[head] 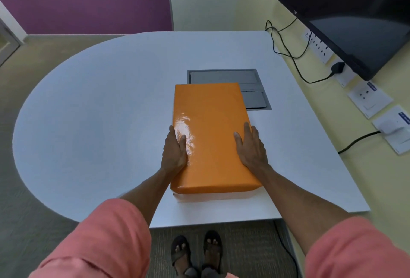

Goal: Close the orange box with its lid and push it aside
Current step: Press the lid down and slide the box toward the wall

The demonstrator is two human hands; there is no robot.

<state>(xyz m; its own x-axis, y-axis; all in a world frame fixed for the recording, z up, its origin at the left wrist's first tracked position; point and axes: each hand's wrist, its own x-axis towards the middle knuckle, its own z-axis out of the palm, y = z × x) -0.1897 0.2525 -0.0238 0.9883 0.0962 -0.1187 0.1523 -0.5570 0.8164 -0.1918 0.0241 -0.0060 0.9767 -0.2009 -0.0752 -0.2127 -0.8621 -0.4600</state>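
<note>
near edge of box: pale base strip [204, 198] showing under the lid's front rim, lower centre of frame; looks not fully seated there, or just the base's own exposed wall, can't tell which.
step in hand: probably final press-down of lid, push aside not yet begun.
how to do it well: press evenly with both palms, work toward the near corners first; check rim flush all round before any sideways shove. Push low on the side wall, not on the top, so lid doesn't shear off the base.
left hand [174, 151]: open, flat along the lid's left edge, thumb on top, fingers draped over the side; no real grip.
right hand [251, 146]: open, palm down on the lid's right edge, fingers extended up-frame, slightly wrapped over the side.
orange lid [210, 135]: glossy, centre of frame, sitting between the two hands, both touching it; long axis running away from the body.
table [99, 111]: white, rounded; lots of free surface at frame left, so left looks the easier way to push.
grey panel [250, 87]: recessed in tabletop just beyond the box, far right corner of lid overlapping it; avoid catching on its lip.
far right: cables [288, 51] and monitor [346, 16], upper right of frame, well apart from box.
</note>
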